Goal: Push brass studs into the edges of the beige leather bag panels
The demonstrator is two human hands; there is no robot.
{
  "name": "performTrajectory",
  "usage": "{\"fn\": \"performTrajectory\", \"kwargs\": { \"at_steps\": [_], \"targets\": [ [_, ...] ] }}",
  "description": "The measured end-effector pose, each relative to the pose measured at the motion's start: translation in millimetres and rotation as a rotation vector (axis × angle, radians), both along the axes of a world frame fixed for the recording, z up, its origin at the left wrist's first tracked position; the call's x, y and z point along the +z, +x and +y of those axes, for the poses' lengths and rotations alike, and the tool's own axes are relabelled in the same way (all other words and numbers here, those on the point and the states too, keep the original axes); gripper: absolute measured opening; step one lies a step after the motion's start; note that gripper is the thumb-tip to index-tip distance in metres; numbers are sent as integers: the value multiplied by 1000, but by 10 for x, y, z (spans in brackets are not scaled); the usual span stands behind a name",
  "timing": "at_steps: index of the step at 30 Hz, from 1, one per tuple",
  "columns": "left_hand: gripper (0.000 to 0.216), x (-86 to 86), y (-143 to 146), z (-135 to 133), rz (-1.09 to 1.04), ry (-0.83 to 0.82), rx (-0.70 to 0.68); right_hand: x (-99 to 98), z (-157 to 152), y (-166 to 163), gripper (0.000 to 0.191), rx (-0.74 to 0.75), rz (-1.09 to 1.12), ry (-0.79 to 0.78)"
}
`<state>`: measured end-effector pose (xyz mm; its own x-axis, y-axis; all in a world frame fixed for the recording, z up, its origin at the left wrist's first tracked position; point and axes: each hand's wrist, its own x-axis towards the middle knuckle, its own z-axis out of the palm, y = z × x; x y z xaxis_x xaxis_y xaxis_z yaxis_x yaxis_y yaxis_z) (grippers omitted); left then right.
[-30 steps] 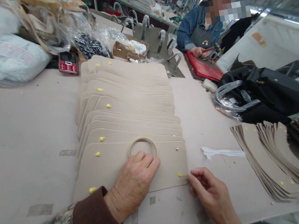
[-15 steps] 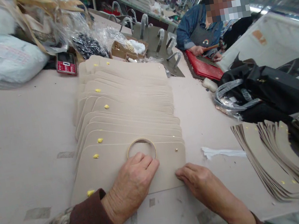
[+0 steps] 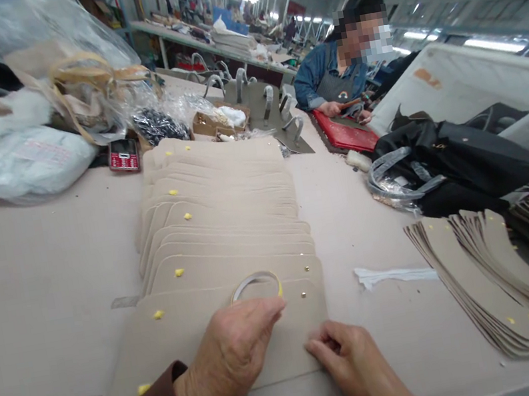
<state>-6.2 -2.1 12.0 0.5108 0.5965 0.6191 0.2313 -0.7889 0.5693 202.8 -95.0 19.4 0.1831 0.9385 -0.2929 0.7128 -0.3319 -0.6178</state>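
Observation:
A long stack of beige leather-like panels (image 3: pixel 229 231) lies fanned out on the table, with yellow marks along the left and small metal studs at the right. The front panel (image 3: pixel 286 329) is nearest me. Over it, my left hand (image 3: pixel 233 348) is closed around the lower part of a narrow tape roll (image 3: pixel 252 280), a thin ring with a whitish inside and yellow edge. Its fingers hide the rest of the ring. At the front panel's right edge, my right hand (image 3: pixel 344 353) has thumb and fingers pinched on the panel.
White strips (image 3: pixel 394 275) lie right of the stack, beside curved bundles of beige pieces (image 3: pixel 490 275). Black bags (image 3: pixel 461 158) sit behind these. A red phone (image 3: pixel 124 156) and plastic-wrapped goods (image 3: pixel 9 159) are at back left. Across the table, a person (image 3: pixel 338 77) works at a red board (image 3: pixel 347 132).
The front panel has slid slightly toward me and left, away from the one behind. My left hand has turned and the tape roll tilts up more. The view has lifted.

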Motion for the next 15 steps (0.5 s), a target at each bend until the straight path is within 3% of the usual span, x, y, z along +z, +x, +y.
{"fn": "performTrajectory", "kwargs": {
  "at_steps": [3, 6, 10, 15],
  "targets": [
    [38, 39, -10, -63, 49, -115, -37, 64, 3, 1, 13, 48, 84, 109],
    [47, 60, -10, -120, 134, -150, -33, 157, 83, -44, 15, 105, 134, 367],
    [45, 45, 6, -168, 185, -31, -2, 220, 198, -188, 21, 320, 95, 653],
    [39, 0, 27, -226, 233, 81, 14, 152, 232, -289, 23, 463, -26, 750]
  ]
}}
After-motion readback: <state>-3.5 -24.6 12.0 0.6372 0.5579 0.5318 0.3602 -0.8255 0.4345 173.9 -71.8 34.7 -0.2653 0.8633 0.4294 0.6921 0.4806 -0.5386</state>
